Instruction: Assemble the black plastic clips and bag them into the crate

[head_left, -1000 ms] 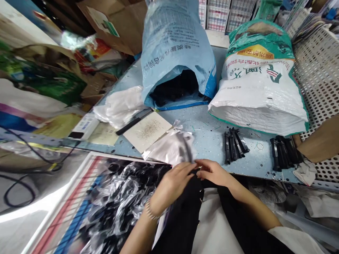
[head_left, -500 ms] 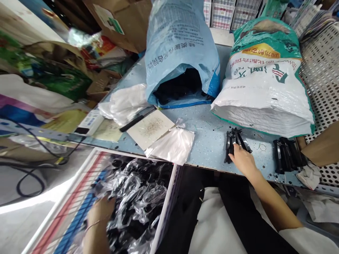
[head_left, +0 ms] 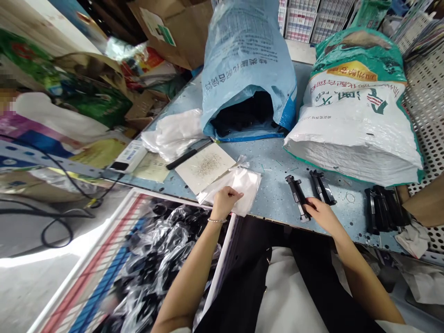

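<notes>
My left hand (head_left: 225, 202) is closed at the stack of clear plastic bags (head_left: 244, 185) near the table's front edge, its fingertips pinched on the top bag. My right hand (head_left: 319, 212) grips a black clip-like part (head_left: 296, 196) that lies at a slant on the table. Just right of it rest a few similar black parts (head_left: 322, 187). A further group of black parts (head_left: 383, 210) sits near the right end of the table. Below my left forearm, a crate (head_left: 227, 249) holds many black pieces in clear plastic.
A blue sack (head_left: 243, 60) with dark contents opens toward me at the table's back. Beside it lies a white and green sack (head_left: 357, 125). A beige card (head_left: 204, 167), a black-handled tool (head_left: 182, 158) and crumpled clear plastic (head_left: 173, 132) are on the left.
My left hand has moved up and right from the crate to the plastic bags. My right hand has drawn one black part leftward, away from the others beside it.
</notes>
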Motion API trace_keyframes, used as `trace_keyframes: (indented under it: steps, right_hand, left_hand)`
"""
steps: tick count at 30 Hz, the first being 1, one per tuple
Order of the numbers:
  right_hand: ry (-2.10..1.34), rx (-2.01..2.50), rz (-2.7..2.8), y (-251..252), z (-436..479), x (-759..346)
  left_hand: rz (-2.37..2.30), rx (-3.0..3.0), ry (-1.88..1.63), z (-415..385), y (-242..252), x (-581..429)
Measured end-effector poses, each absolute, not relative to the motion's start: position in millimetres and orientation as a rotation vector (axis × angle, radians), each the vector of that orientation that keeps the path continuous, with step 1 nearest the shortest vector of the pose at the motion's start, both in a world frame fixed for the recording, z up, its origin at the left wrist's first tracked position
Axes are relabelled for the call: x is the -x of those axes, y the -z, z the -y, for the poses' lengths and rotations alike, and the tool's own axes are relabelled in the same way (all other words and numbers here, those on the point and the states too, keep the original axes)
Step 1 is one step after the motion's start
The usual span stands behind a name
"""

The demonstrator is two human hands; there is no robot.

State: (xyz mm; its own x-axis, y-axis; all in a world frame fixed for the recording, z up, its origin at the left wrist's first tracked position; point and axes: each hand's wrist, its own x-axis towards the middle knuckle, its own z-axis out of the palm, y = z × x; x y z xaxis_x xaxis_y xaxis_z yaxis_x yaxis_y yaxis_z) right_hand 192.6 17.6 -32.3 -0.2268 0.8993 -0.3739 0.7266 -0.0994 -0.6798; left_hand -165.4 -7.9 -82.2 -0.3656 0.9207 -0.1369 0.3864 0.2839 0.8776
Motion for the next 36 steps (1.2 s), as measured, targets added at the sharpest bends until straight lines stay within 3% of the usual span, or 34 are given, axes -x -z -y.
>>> trace_keyframes:
  steps: [7,11,20,27,33,36]
  right_hand:
    - [-2.521,1.014,0.584,48.2,-2.4,-113.3]
    - [-2.899,0.791,-0.105,60.4,3.1,-67.8]
    - [-2.889,0.761,-0.323,77.2,6.7,-56.0]
    - [-2.545,1.077,-0.001,70.9,7.4,-58.2]
    - [-2.803,0.776,-0.208,61.2,15.2,-53.6]
    - [-2.765,0.881,-0.27,67.1,15.9,-42.9]
  left_hand:
    - [-1.701,-0.826,-1.098,12.8,81.5,181.2]
    - [-1.737,-0.75,-1.166,13.7,86.0,179.0]
    - [-1.794,-0.754,-1.166,14.2,88.8,179.9]
    - [-2.119,-1.654,-1.093,35.1,70.4,183.1]
    - [-2.013,-1.264,-1.114,18.7,83.9,181.6]
    - [-2.007,-1.234,-1.183,19.0,82.4,185.2]
